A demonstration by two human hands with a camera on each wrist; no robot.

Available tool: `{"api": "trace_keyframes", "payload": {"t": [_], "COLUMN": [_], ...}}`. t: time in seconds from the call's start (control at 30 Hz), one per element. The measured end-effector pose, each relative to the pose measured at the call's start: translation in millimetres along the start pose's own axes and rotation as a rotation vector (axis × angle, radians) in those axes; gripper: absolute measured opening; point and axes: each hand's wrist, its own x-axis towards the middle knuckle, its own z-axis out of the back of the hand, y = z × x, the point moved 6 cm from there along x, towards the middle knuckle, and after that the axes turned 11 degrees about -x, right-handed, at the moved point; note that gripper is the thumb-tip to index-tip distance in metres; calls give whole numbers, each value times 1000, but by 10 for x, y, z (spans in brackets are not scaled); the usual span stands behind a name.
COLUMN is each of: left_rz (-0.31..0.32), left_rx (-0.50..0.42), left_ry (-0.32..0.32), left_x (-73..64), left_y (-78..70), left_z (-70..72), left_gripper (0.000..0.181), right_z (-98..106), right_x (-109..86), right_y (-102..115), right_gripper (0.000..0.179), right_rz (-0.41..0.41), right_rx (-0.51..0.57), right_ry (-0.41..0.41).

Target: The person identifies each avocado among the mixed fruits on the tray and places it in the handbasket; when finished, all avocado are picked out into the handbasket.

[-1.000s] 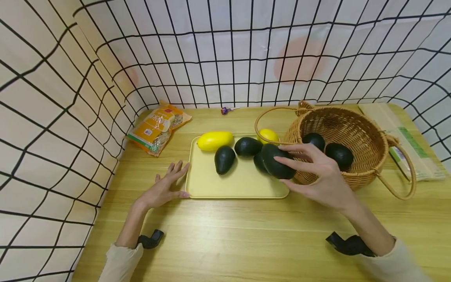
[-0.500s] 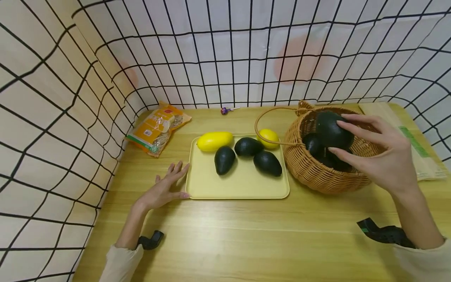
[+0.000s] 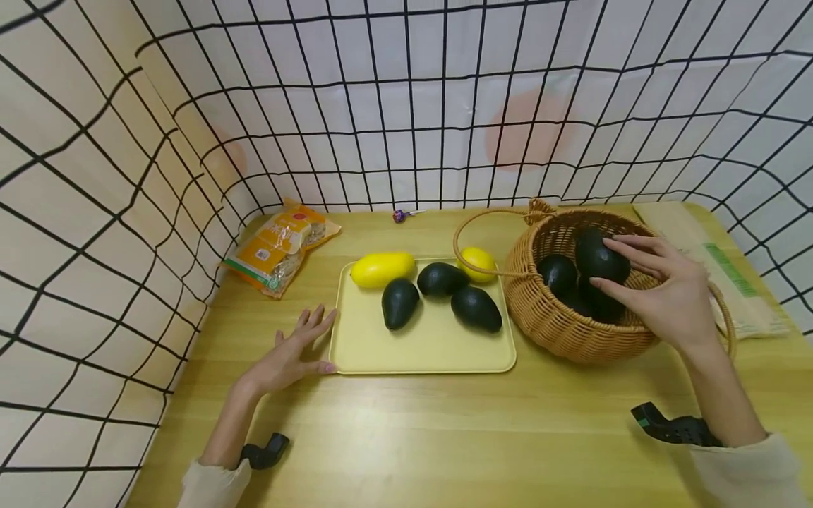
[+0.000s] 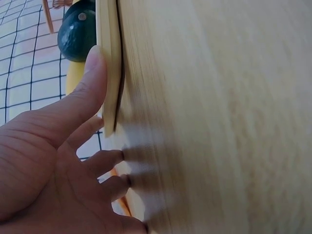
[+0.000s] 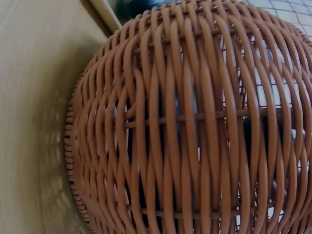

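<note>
In the head view my right hand (image 3: pixel 667 286) grips a dark green avocado (image 3: pixel 600 255) inside the wicker basket (image 3: pixel 559 331), thumb on the near side and fingers on the far side. Below and beside it lie other avocados (image 3: pixel 557 275). The right wrist view is filled by the basket's woven wall (image 5: pixel 195 117). My left hand (image 3: pixel 288 356) is spread at the left edge of the pale yellow tray (image 3: pixel 419 356), its thumb touching the rim. On the tray sit three avocados (image 3: pixel 476 309), a long yellow fruit (image 3: pixel 382 269) and a lemon (image 3: pixel 478 264).
An orange food packet (image 3: pixel 282 247) lies at the back left. A wrapped lollipop (image 3: pixel 400 215) is near the back edge. Behind the basket's right side lies a long pale packet (image 3: pixel 730 275). The basket's loop handle (image 3: pixel 460 240) hangs over the tray's back right corner. Gridded cloth walls (image 3: pixel 381 106) enclose the table.
My right hand has carried the avocado from above the tray's right side over to the basket and lowered it inside. The left hand has stayed at the tray's edge. The head view has tilted slightly.
</note>
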Motion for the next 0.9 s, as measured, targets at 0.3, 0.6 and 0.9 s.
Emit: {"api": "trace_keyframes", "payload": {"t": [0.3, 0.6, 0.9], "left_rz": [-10, 1, -7], "left_rx": [-16, -8, -2], "left_ry": [-8, -9, -7], "left_x": [-7, -15, -9], "left_y": [-12, 5, -18], "left_z": [-12, -14, -11], "left_gripper": [91, 90, 89], "right_z": [-74, -90, -171], "right_x": [-11, 5, -50], "right_y": [-1, 58, 757], "right_gripper": [48, 56, 72], "right_rz": [75, 42, 285], "right_rx": [-154, -138, -83], "right_ry": [58, 138, 58]}}
